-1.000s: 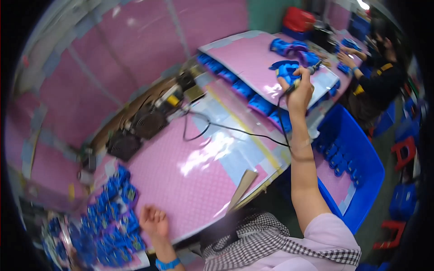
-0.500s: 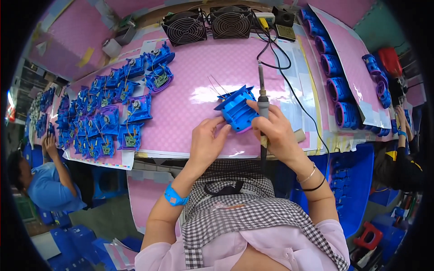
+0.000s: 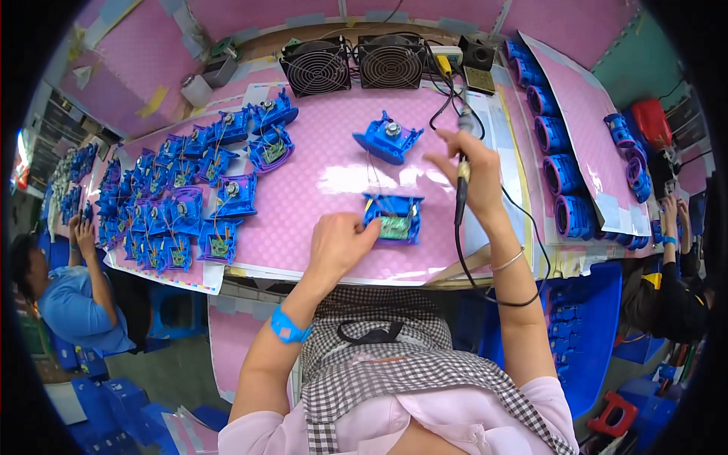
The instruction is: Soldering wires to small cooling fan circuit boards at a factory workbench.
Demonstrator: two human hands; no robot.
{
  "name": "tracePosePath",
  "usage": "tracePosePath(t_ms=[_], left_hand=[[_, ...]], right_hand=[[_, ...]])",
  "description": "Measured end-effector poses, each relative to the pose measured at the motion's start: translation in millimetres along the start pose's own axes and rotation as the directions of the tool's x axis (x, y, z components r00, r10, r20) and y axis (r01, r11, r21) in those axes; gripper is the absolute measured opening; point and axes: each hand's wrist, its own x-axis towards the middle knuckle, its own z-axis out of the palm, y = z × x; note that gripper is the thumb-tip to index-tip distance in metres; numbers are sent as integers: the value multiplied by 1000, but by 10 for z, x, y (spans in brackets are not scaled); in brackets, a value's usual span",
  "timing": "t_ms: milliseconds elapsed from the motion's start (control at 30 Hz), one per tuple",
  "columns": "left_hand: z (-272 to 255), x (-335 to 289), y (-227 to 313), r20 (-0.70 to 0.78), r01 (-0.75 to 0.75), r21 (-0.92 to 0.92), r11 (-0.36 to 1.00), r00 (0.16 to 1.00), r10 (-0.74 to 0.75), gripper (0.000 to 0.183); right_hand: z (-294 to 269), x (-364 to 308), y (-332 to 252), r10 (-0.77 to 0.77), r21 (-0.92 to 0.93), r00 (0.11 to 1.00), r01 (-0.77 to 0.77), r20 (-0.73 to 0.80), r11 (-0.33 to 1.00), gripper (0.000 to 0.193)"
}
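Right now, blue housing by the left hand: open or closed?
Open: the blue housing exposes a green circuit board, and a blue piece with a round metal part lies apart beyond it.

Left hand [image 3: 339,246] low, fingers curled; right hand [image 3: 479,171] higher — thumb and forefinger apart; both arms [image 3: 527,318] extended forward.

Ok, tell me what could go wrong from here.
The thin wires that seem to link the upper blue part and lower blue part might pull loose if the left hand drags the latter. The cable of the corded tool loops by the right forearm and might snag when the right hand moves.
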Motion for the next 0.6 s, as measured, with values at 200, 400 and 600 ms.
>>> tracePosePath(t_ms=[200,400,600], left_hand=[[-211,-439,-116,-92,121,-85,989,987,-129,44],[-261,-418,-106,34,257,-199,946,966,-256,48],[-274,-380,8,85,170,-91,981,983,-163,39]], right_hand=[[399,-36,-6,-106,155,991,92,80,984,38],[485,-164,-22,-232,106,957,216,171,971,9],[3,-606,-136,-141,354,888,-26,438,935,18]])
